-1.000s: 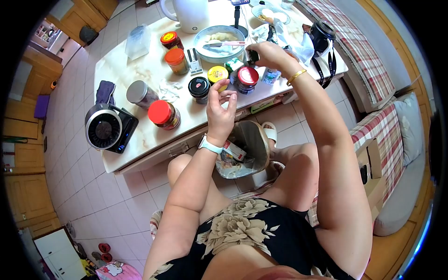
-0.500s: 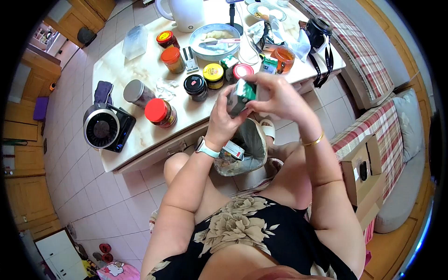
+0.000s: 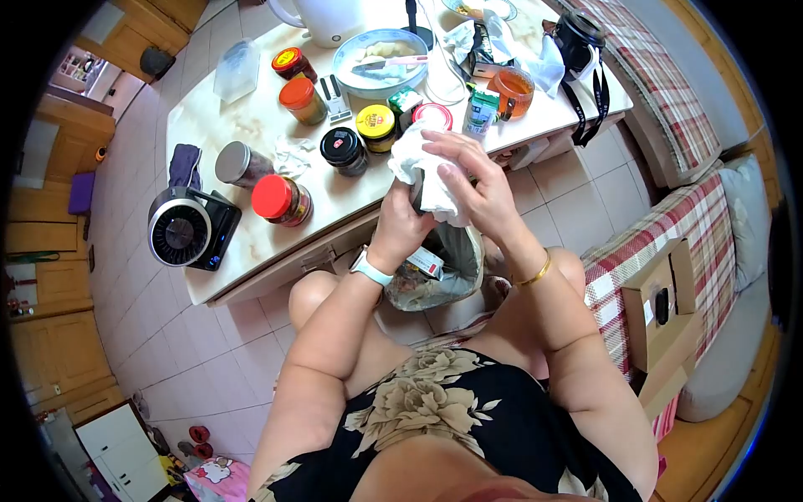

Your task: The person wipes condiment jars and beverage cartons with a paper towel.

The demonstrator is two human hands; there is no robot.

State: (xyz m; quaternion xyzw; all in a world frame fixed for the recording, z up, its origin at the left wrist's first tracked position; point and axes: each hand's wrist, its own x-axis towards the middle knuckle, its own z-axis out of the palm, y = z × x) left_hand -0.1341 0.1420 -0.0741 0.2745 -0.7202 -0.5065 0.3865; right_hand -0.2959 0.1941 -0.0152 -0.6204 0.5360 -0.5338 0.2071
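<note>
A crumpled white tissue (image 3: 435, 180) lies over a small dark grey thing (image 3: 416, 192), most of which it hides. My left hand (image 3: 403, 222) is closed around that thing from below and the left side. My right hand (image 3: 477, 180) presses the tissue onto it, fingers bent over the top. Just beyond my hands stand a red-lidded jar (image 3: 432, 115), a yellow-lidded jar (image 3: 376, 125) and a green carton (image 3: 481, 113). Below them is a lined trash bin (image 3: 456, 280) with a white box in it.
On the marble-look table (image 3: 251, 138) are several more jars, a lidded container of food (image 3: 381, 63), a white kettle (image 3: 330, 21) and a black fan-like device (image 3: 184, 230). A camera (image 3: 577, 42) with a hanging strap sits right. An opened cardboard box (image 3: 661, 318) rests on the sofa.
A white tissue now covers the green-and-grey thing that showed between my hands before. My right hand has shifted from its top edge onto the tissue. The view has tilted slightly.
</note>
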